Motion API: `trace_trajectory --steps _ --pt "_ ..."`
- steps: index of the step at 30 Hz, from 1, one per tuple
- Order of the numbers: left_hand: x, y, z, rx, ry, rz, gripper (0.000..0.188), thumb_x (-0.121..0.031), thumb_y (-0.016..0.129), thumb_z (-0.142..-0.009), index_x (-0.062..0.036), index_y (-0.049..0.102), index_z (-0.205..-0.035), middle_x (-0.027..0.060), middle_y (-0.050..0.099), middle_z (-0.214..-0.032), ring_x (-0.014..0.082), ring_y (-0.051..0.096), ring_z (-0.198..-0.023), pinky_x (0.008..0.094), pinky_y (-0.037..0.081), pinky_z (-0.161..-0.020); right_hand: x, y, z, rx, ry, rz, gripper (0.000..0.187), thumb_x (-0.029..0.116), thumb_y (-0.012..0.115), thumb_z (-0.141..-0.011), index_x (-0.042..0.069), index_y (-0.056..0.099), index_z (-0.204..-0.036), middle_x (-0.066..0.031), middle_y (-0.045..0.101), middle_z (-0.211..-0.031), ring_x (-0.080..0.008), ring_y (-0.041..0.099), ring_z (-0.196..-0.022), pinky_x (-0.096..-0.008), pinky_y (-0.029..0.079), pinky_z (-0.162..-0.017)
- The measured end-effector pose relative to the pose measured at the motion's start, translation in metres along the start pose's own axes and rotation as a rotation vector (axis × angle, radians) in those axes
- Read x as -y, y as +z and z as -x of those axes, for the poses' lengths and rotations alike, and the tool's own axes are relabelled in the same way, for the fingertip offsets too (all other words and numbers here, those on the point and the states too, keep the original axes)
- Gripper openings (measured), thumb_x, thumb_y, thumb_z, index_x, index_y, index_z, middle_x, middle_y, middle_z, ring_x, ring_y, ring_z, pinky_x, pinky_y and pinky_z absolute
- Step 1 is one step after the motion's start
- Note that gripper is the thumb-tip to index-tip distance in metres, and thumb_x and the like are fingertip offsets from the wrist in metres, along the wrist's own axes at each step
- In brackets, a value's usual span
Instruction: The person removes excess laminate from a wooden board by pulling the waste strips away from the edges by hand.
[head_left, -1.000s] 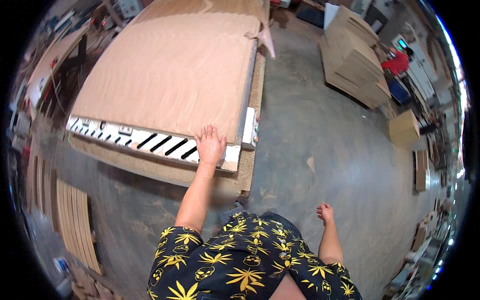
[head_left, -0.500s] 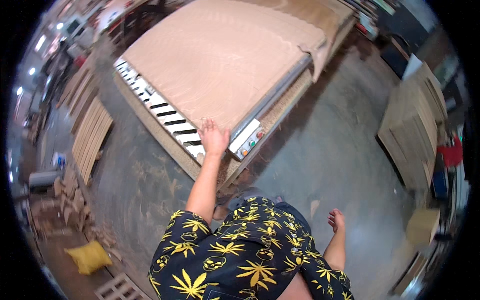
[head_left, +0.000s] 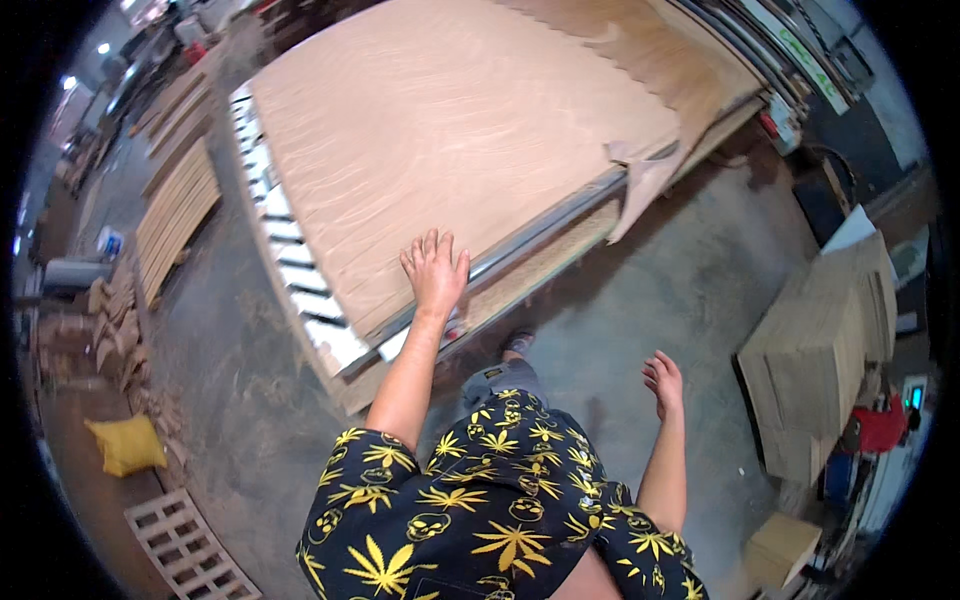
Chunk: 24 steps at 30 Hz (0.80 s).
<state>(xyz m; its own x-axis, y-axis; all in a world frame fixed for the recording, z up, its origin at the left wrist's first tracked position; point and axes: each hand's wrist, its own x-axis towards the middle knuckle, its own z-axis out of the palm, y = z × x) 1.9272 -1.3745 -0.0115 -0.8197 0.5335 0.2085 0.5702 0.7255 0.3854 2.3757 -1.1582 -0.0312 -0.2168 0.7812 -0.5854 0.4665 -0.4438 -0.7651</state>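
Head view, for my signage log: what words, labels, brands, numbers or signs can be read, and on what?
No text reads clearly.
Green marks on the white panel: too blurred to read.
Lit screen: too small.
Patch on the grey trousers: too small.

The shirt [head_left: 500,510] is black, printed with yellow leaves and yellow-outlined skulls — pale buttons run down its front to an open collar. Its short sleeves [head_left: 350,490] carry the same print. Left hand [head_left: 434,275] and right hand [head_left: 664,385] are bare. Below show greyish trousers [head_left: 522,378] — with a small dark patch [head_left: 492,372] — and a dark shoe [head_left: 520,343].
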Motion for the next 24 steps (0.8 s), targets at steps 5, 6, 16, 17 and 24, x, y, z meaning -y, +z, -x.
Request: trace_trajectory --steps 5,6,16,17,24 --pt "-0.095 0.053 -0.076 -0.021 0.157 0.187 0.039 -0.034 0.065 -0.089 -0.0126 0.067 -0.121 0.0131 0.053 -0.14 0.0366 0.042 -0.134 0.0611 0.024 -0.113 0.081 0.017 -0.056 0.052 -0.131 0.06 0.042 0.023 0.056 -0.098 0.005 0.053 -0.136 -0.0061 0.068 -0.114 -0.0161 0.063 -0.098 -0.0308 0.051 -0.083" --pt "-0.113 0.065 -0.091 -0.012 0.174 0.204 0.04 -0.034 0.065 -0.089 -0.0125 0.066 -0.122 0.0131 0.053 -0.14 0.0371 0.042 -0.133 0.0611 0.024 -0.113 0.098 0.017 -0.065 0.072 -0.158 0.068 0.041 0.023 0.055 -0.098 0.005 0.053 -0.135 -0.0062 0.068 -0.114 -0.0161 0.063 -0.098 -0.0307 0.05 -0.084" --pt "-0.156 0.097 -0.125 -0.116 0.13 0.179 0.019 -0.024 0.073 -0.081 -0.0096 0.073 -0.094 0.0094 0.065 -0.118 0.032 0.052 -0.12 0.051 0.034 -0.106 0.2 0.065 -0.152 0.409 -0.074 -0.168 0.036 0.017 0.053 -0.101 0.005 0.054 -0.135 -0.0083 0.069 -0.113 -0.0145 0.064 -0.095 -0.0281 0.052 -0.082" --pt "-0.157 0.097 -0.122 -0.141 0.112 0.166 0.017 -0.023 0.073 -0.082 -0.009 0.073 -0.091 0.0092 0.066 -0.116 0.0318 0.053 -0.118 0.0497 0.035 -0.105 0.208 0.073 -0.159 0.46 -0.021 -0.246 0.037 0.017 0.053 -0.101 0.005 0.05 -0.137 -0.0088 0.069 -0.112 -0.0152 0.066 -0.094 -0.0283 0.053 -0.083" --pt "-0.168 0.063 -0.031 -0.23 -0.099 0.127 0.017 -0.02 0.071 -0.087 -0.0039 0.067 -0.085 0.0143 0.065 -0.108 0.0343 0.057 -0.109 0.0449 0.042 -0.096 0.202 0.124 -0.222 0.724 0.166 -0.487 0.051 0.034 0.062 -0.097 0.005 0.043 -0.134 -0.0117 0.053 -0.128 -0.0286 0.05 -0.122 -0.0493 0.04 -0.106"
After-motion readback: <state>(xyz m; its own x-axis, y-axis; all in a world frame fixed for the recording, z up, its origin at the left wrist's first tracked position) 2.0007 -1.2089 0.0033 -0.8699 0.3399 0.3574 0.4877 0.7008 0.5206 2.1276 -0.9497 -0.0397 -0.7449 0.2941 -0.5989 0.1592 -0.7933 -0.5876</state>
